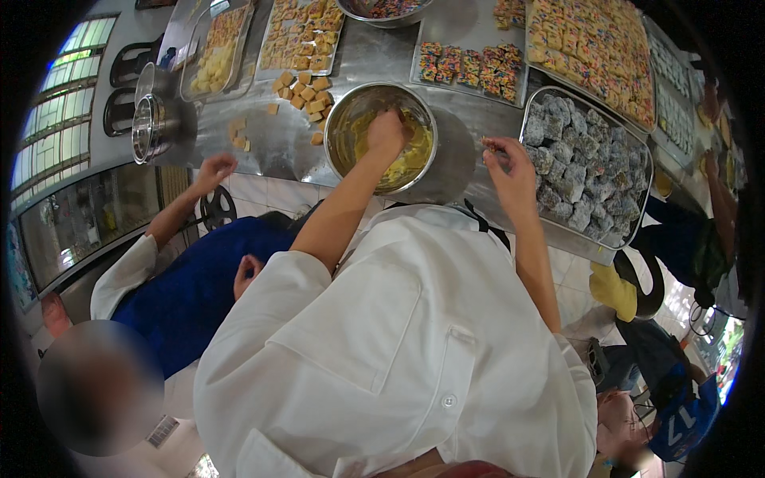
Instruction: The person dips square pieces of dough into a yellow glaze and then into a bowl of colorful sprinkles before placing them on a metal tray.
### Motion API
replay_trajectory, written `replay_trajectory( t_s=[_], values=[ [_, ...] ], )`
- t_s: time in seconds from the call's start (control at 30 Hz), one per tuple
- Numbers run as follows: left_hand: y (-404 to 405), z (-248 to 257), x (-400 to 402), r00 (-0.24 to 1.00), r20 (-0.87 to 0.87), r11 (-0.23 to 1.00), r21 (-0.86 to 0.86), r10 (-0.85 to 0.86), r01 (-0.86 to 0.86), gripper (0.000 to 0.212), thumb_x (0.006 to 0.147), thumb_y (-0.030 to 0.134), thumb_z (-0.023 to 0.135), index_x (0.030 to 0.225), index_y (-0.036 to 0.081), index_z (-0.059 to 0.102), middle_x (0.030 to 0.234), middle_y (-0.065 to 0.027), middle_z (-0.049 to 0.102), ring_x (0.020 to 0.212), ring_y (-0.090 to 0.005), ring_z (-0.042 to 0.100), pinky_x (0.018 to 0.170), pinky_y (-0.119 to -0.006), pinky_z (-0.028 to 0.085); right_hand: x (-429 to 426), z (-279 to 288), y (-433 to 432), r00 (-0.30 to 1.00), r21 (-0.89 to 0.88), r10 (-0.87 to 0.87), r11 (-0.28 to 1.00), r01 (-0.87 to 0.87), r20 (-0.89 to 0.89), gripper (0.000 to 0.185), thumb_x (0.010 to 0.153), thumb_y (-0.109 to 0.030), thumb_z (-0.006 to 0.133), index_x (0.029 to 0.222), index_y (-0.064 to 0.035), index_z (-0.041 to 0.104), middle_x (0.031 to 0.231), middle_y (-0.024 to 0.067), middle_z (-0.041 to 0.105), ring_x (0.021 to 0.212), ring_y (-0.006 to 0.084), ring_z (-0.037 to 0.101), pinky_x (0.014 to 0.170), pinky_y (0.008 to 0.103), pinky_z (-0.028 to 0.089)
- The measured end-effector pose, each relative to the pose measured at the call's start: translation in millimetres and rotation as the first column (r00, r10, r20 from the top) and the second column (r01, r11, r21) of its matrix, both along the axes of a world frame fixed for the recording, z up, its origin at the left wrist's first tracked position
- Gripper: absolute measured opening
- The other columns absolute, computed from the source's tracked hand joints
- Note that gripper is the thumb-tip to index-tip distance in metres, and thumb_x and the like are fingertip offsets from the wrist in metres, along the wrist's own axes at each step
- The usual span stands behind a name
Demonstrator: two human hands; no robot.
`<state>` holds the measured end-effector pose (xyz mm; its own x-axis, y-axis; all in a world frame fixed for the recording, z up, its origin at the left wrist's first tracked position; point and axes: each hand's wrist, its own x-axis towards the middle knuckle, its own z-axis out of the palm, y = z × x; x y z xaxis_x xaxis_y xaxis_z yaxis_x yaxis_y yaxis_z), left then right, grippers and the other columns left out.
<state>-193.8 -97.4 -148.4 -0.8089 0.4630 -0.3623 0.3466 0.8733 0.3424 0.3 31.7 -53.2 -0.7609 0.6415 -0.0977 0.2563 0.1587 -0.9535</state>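
A steel mixing bowl (435,134) stands on the metal worktable before me, its inside smeared with yellow cream (397,173). My left hand (387,132) reaches down into this bowl. Its fingers point away from me and are mostly hidden, so what they hold is unclear. To the right of the bowl my right hand (508,167) hovers near the table edge. Its thumb and forefinger are apart, and small coloured bits cling to the fingertips. Small plain cake squares (305,92) lie heaped left of the bowl. Beyond it, a tray (430,92) carries cake pieces covered in coloured sprinkles (472,67).
A rimmed tray of greyish coated cubes (574,161) sits at right. Behind it lies a large tray of sprinkled squares (588,54). A bowl of sprinkles (388,23), a tray of cake squares (302,36) and metal bowls (149,128) stand farther off. A co-worker's hand (216,172) is at left.
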Motion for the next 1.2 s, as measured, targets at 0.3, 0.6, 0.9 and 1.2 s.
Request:
replay_trajectory(
  t_s=[0.3, 0.6, 0.9, 1.2],
  values=[
    [6, 8, 3, 0.993, 0.111, 0.996, -0.081, -0.031, 0.041, 0.031, 0.062, 0.019, 0.063, 0.091, 0.007, 0.061, 0.089, -0.0187, 0.059, 0.086, -0.0312, 0.057, 0.076, -0.038, 0.045, 3, 7, 7, 0.999, 0.065, 0.015, 0.998, -0.017, 0.031, 0.019, 0.074, -0.012, 0.058, 0.092, -0.0054, 0.059, 0.088, 0.0074, 0.055, 0.085, 0.0194, 0.053, 0.074, 0.0292, 0.040],
    [-2, 3, 2, 0.990, 0.141, 1.000, 0.020, -0.021, 0.019, 0.025, 0.062, 0.019, 0.060, 0.083, 0.005, 0.063, 0.081, -0.0189, 0.060, 0.080, -0.0326, 0.058, 0.072, -0.037, 0.046, 7, 6, 10, 0.999, 0.084, 0.025, 0.996, -0.029, 0.042, 0.020, 0.074, -0.011, 0.058, 0.092, -0.0046, 0.058, 0.090, 0.0074, 0.056, 0.086, 0.0207, 0.053, 0.075, 0.0295, 0.040],
    [-8, 0, 10, 0.973, 0.194, 0.987, 0.120, -0.125, 0.103, 0.030, 0.060, 0.023, 0.067, 0.082, 0.003, 0.063, 0.080, -0.0146, 0.061, 0.073, -0.0263, 0.059, 0.068, -0.034, 0.046, 4, 12, 11, 0.997, 0.146, 0.053, 0.987, -0.060, 0.054, 0.019, 0.073, -0.010, 0.058, 0.091, -0.0038, 0.058, 0.089, 0.0078, 0.056, 0.086, 0.0211, 0.053, 0.074, 0.0290, 0.040],
    [-18, -10, -3, 0.674, 0.739, 0.887, 0.309, 0.004, -0.344, 0.023, 0.063, 0.011, 0.068, 0.079, 0.000, 0.057, 0.066, -0.0047, 0.056, 0.058, -0.0106, 0.053, 0.050, -0.022, 0.044, 4, 16, 10, 0.996, 0.149, 0.054, 0.987, -0.064, 0.074, 0.018, 0.073, -0.010, 0.058, 0.090, -0.0029, 0.058, 0.089, 0.0083, 0.056, 0.086, 0.0218, 0.053, 0.076, 0.0290, 0.040]
  ],
)
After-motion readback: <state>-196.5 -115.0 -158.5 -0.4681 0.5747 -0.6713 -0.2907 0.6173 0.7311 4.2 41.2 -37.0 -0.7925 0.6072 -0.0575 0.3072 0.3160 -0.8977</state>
